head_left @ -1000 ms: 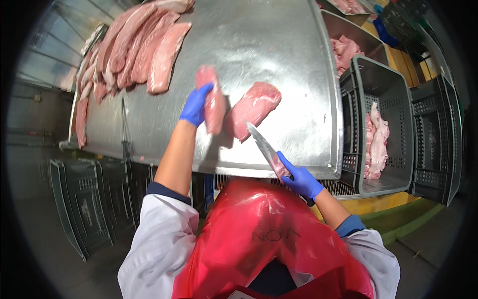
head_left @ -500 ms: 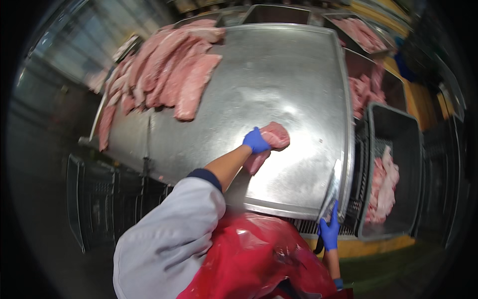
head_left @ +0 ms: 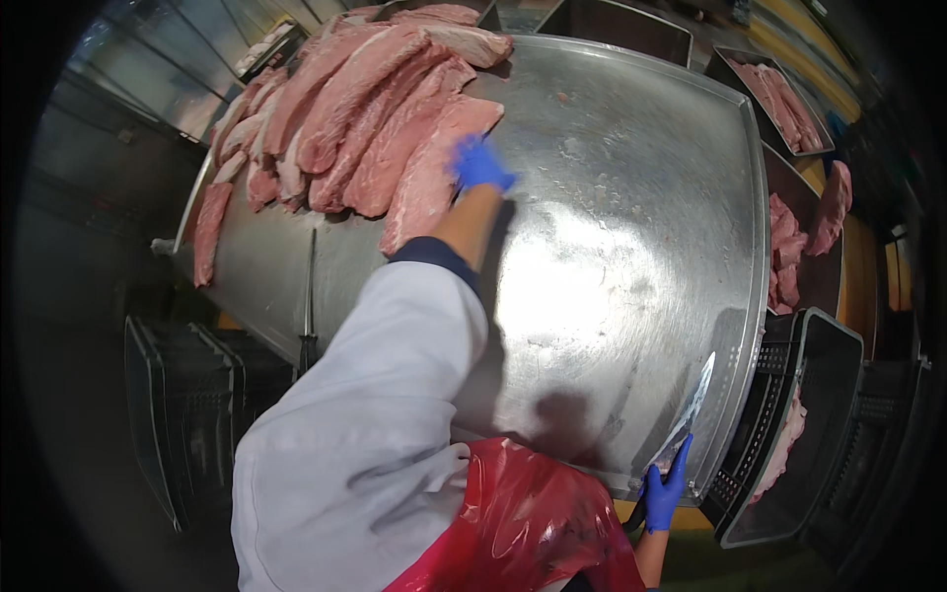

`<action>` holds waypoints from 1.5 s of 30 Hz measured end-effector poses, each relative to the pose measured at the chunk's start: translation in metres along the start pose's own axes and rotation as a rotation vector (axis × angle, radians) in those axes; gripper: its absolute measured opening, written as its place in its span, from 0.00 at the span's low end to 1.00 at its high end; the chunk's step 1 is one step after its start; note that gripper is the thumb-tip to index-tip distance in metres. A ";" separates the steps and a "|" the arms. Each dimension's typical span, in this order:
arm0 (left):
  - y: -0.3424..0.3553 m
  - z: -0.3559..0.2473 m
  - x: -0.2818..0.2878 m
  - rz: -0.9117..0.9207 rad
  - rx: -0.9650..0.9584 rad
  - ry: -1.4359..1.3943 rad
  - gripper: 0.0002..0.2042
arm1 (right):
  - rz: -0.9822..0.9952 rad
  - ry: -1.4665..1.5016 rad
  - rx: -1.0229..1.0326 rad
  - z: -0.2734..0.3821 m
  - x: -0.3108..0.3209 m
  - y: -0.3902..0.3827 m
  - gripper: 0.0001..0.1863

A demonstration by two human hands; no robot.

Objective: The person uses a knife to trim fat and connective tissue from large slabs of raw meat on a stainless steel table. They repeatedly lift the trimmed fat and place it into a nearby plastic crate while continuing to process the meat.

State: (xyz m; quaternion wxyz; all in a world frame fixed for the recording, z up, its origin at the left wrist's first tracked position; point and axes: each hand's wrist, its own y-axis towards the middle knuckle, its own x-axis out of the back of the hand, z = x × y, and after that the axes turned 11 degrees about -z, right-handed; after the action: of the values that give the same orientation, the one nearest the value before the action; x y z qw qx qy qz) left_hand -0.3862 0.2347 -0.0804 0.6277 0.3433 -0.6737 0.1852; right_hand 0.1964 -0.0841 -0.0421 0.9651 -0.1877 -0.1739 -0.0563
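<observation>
My left hand, in a blue glove, reaches over a long slab of pink meat at the pile's right side; its fingers are blurred, so their grip is unclear. A heap of raw strips covers the upper left of the steel table. At the lower right, my right hand, also gloved, holds a long-bladed knife with the blade pointing up along the table edge. A steel rod with a dark handle lies left of my arm.
Steel bins of meat line the back and right; a reddish piece is over the right bin's edge. A gray crate holding pale trimmings stands at lower right, more dark crates at lower left. A red apron fronts me.
My left hand has gone from the middle pieces up-left to the pile. Those two pieces have left the middle, and a piece shows over the right bin. The knife has moved right.
</observation>
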 end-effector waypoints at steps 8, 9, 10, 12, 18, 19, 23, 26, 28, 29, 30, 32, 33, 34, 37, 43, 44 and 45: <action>0.042 0.146 0.030 0.267 0.141 -0.047 0.57 | -0.064 -0.098 -0.164 0.002 -0.036 -0.033 0.49; 0.041 0.164 0.020 0.243 0.082 -0.097 0.54 | -0.062 -0.096 -0.157 0.004 -0.039 -0.034 0.49; 0.042 0.182 0.000 0.214 0.014 -0.147 0.52 | -0.065 -0.090 -0.151 0.006 -0.044 -0.035 0.49; 0.032 0.205 -0.031 0.311 0.054 -0.527 0.47 | -0.072 -0.092 -0.143 0.007 -0.052 -0.037 0.49; -0.072 0.242 -0.100 0.924 0.569 -1.537 0.33 | 0.006 -0.043 0.016 -0.003 -0.055 -0.033 0.47; -0.092 0.246 -0.111 0.916 0.565 -1.532 0.34 | 0.039 -0.049 0.005 -0.002 -0.048 -0.028 0.47; -0.164 0.221 -0.112 0.662 0.331 -1.372 0.39 | 0.063 0.021 -0.041 -0.019 -0.030 -0.010 0.45; -0.218 0.080 0.000 0.259 -0.166 -0.713 0.52 | 0.052 -0.002 -0.017 -0.019 -0.053 0.033 0.41; -0.243 0.022 0.037 0.250 -0.276 -0.052 0.58 | 0.186 0.068 -0.024 0.014 -0.092 0.082 0.39; -0.245 0.022 0.033 0.226 -0.265 -0.118 0.59 | 0.243 -0.013 0.074 0.025 -0.114 0.113 0.41; -0.241 0.030 0.024 0.197 -0.248 -0.182 0.60 | 0.310 -0.061 0.041 0.052 -0.141 0.135 0.42; -0.235 0.038 0.020 0.168 -0.252 -0.252 0.59 | 0.359 -0.254 0.224 0.093 -0.199 0.185 0.43; -0.233 0.039 0.015 0.137 -0.313 -0.246 0.59 | 0.380 -0.200 0.237 0.099 -0.231 0.217 0.45; -0.227 0.043 0.006 0.102 -0.366 -0.236 0.58 | 0.373 -0.133 0.309 0.109 -0.266 0.243 0.45; -0.227 0.051 -0.004 0.061 -0.440 -0.305 0.54 | 0.538 -0.033 0.207 0.169 -0.330 0.267 0.45; -0.231 0.055 -0.009 0.053 -0.452 -0.347 0.53 | 0.522 -0.414 0.384 0.177 -0.368 0.259 0.42; -0.233 0.055 -0.008 0.054 -0.438 -0.346 0.53 | 0.518 -0.527 0.459 0.172 -0.363 0.249 0.43; -0.234 0.057 -0.006 0.055 -0.425 -0.344 0.53 | 0.552 -0.544 0.439 0.168 -0.358 0.238 0.42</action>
State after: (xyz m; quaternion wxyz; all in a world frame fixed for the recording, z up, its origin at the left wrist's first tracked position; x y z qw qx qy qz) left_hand -0.2643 0.0345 -0.1369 0.5568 0.2118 -0.8032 -0.0041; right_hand -0.1493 0.2158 -0.1053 0.8800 -0.0256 -0.3726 0.2934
